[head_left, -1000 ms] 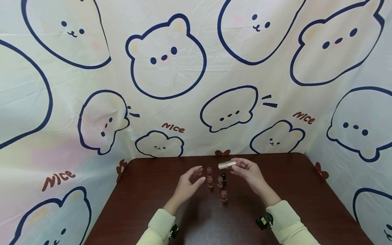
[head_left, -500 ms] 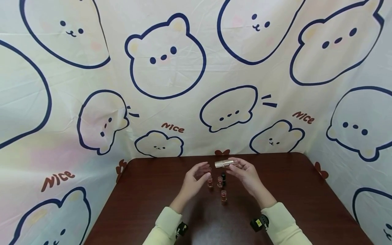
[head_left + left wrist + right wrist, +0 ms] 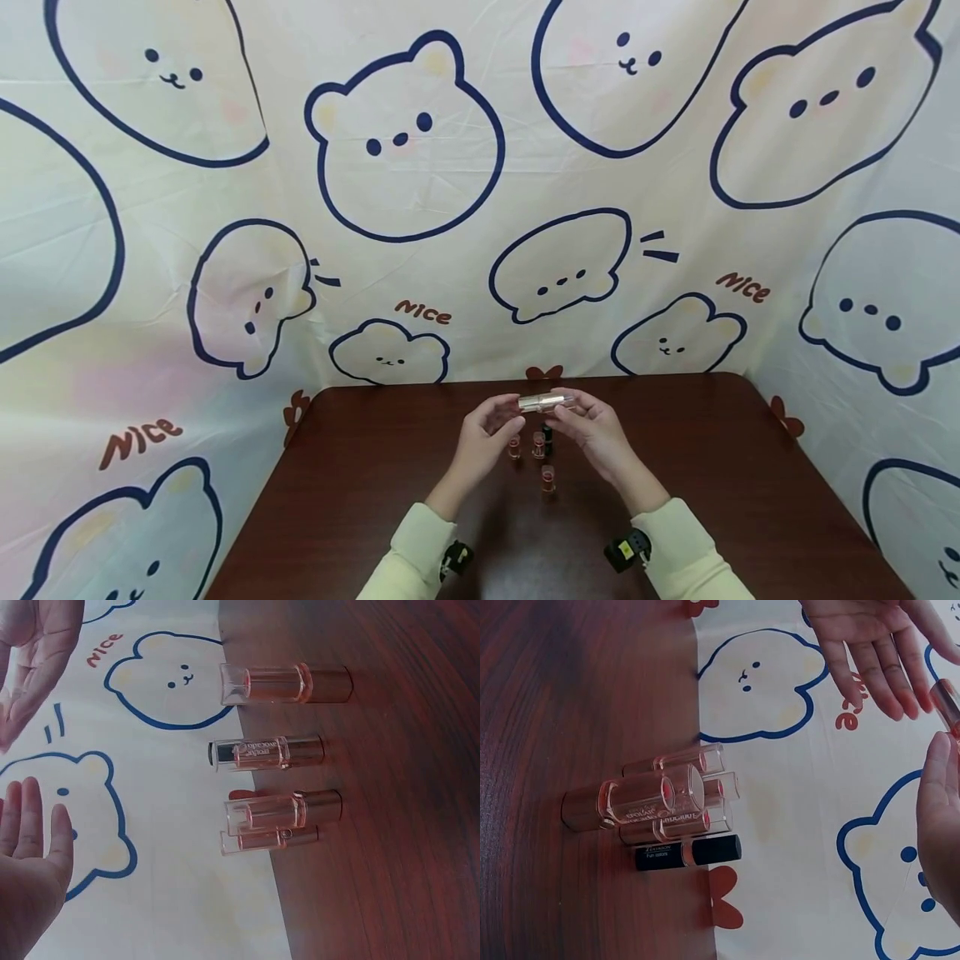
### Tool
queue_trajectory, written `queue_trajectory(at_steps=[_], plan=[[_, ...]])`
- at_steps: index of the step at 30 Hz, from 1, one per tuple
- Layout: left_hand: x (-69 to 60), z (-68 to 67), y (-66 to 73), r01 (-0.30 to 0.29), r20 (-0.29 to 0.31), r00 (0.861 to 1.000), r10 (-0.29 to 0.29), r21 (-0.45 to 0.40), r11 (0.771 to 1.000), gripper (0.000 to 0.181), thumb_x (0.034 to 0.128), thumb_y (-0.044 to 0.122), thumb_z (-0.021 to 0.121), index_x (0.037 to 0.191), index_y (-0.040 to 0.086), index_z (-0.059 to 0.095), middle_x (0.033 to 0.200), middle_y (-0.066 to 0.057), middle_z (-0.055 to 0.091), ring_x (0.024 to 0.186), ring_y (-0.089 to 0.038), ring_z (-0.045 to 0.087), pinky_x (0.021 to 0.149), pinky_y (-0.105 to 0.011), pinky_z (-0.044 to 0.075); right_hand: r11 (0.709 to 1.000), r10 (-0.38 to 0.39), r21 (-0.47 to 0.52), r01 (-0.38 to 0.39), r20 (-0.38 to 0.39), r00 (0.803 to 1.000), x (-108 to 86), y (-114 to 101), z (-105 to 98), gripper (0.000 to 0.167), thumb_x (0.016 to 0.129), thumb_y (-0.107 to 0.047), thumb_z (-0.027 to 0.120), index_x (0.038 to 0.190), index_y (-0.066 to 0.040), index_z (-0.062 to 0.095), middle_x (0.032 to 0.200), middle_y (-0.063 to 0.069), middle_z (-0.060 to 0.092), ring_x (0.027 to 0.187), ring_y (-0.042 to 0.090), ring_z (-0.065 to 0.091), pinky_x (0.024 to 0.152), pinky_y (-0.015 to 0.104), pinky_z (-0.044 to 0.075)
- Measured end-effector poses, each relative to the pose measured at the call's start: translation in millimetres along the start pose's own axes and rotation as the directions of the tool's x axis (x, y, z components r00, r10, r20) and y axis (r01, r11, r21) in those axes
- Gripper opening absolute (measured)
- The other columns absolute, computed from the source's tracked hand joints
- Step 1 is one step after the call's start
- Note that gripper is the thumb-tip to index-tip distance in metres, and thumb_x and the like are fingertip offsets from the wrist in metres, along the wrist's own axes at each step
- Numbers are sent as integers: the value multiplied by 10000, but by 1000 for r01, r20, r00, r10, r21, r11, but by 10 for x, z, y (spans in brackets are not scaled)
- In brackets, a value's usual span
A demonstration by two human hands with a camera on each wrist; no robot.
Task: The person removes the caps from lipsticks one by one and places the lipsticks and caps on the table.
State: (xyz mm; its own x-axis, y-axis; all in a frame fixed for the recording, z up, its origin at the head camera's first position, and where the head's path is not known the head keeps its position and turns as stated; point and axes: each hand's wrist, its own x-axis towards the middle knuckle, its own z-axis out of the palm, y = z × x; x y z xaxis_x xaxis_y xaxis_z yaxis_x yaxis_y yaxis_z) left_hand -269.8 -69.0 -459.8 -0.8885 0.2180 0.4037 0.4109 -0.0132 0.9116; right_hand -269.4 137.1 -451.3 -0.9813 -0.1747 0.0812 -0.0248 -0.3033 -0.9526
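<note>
My right hand [image 3: 592,425] pinches a lipstick tube [image 3: 542,403] with a shiny gold base, held sideways above the table. Part of that tube [image 3: 946,703] shows at the right edge of the right wrist view; the left wrist view leaves it out. My left hand [image 3: 482,433] is at the tube's left end, fingers extended; whether they touch it I cannot tell. Below stand several upright lipsticks with clear caps and rosy bases, among them a front one [image 3: 548,480], a middle one [image 3: 538,446] and a left one [image 3: 514,447]. A black lipstick tube [image 3: 688,853] stands behind them.
The dark reddish-brown wooden table [image 3: 337,500] has rounded back corners. A pale cloth [image 3: 465,275] with bear drawings hangs behind it and along both sides.
My right hand has carried the lipstick tube left, and my left hand has moved right to its end. My left hand now covers the rearmost standing lipstick in the head view.
</note>
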Motion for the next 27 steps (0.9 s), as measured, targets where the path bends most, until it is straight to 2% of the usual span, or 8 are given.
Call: queue_trajectory(at_steps=[2, 6, 10, 16, 19, 23, 25, 27], plan=[[11, 11, -53, 4, -13, 1000, -4, -7, 1000, 334, 915, 13, 651, 1238, -50, 591, 1099, -195, 635, 971, -236, 617, 808, -313, 525, 1000, 6, 7, -6, 0, 1000, -2, 8, 10, 466, 924, -129, 674, 1314, 66, 509, 1099, 94, 659, 1012, 205, 654, 898, 361, 502], [14, 26, -67, 9, -20, 1000, -9, -24, 1000, 305, 909, 58, 678, 1199, -18, 625, 1085, -162, 654, 944, -192, 629, 764, -292, 530, 1000, 14, 21, -14, -1, 1000, -6, 29, 25, 468, 927, -122, 669, 1321, 65, 502, 1120, 98, 647, 1020, 212, 650, 897, 357, 502], [16, 36, -63, 5, -12, 1000, -5, -36, 999, 300, 910, 120, 692, 1180, 0, 640, 1084, -142, 666, 923, -182, 635, 736, -346, 539, 999, 23, 30, -23, 7, 1000, -11, 47, 39, 467, 929, -123, 666, 1324, 60, 498, 1140, 107, 635, 1033, 225, 650, 904, 361, 497], [20, 43, -74, -35, -5, 999, 35, -23, 999, 297, 922, 196, 686, 1155, 14, 651, 1044, -96, 680, 844, -191, 630, 679, -288, 535, 999, 30, 34, -31, 29, 999, -4, 79, 50, 500, 925, -131, 673, 1337, 75, 478, 1146, 114, 640, 1106, 324, 612, 910, 359, 491], [19, 43, -80, -48, -3, 999, 48, -22, 999, 280, 927, 185, 678, 1141, 5, 654, 1036, -96, 682, 816, -177, 624, 673, -317, 541, 999, 30, 24, -31, 30, 999, -1, 101, 49, 451, 927, -123, 668, 1313, 52, 512, 1144, 114, 644, 1104, 330, 613, 904, 354, 493], [20, 43, -68, -18, -4, 1000, 18, -31, 999, 257, 924, 155, 681, 1126, -2, 662, 1030, -114, 677, 803, -145, 613, 677, -305, 534, 1000, 25, 18, -25, 30, 999, -5, 116, 45, 410, 925, -113, 669, 1287, 32, 541, 1144, 123, 644, 1060, 278, 641, 899, 355, 496], [16, 42, -52, 6, -4, 1000, -6, -36, 999, 246, 922, 131, 680, 1126, -5, 665, 1016, -115, 676, 787, -188, 612, 655, -247, 512, 1000, 25, 18, -25, 30, 999, -9, 114, 47, 409, 922, -110, 672, 1283, 32, 543, 1143, 128, 645, 1061, 281, 640, 898, 357, 496], [-3, 44, 55, 34, 1, 999, -34, -33, 999, 237, 924, 106, 672, 1123, -24, 660, 993, -116, 674, 780, -322, 611, 626, -219, 490, 1000, 28, 12, -28, 26, 999, -14, 110, 52, 410, 921, -111, 674, 1283, 30, 544, 1141, 129, 647, 1080, 306, 629, 898, 359, 497]])
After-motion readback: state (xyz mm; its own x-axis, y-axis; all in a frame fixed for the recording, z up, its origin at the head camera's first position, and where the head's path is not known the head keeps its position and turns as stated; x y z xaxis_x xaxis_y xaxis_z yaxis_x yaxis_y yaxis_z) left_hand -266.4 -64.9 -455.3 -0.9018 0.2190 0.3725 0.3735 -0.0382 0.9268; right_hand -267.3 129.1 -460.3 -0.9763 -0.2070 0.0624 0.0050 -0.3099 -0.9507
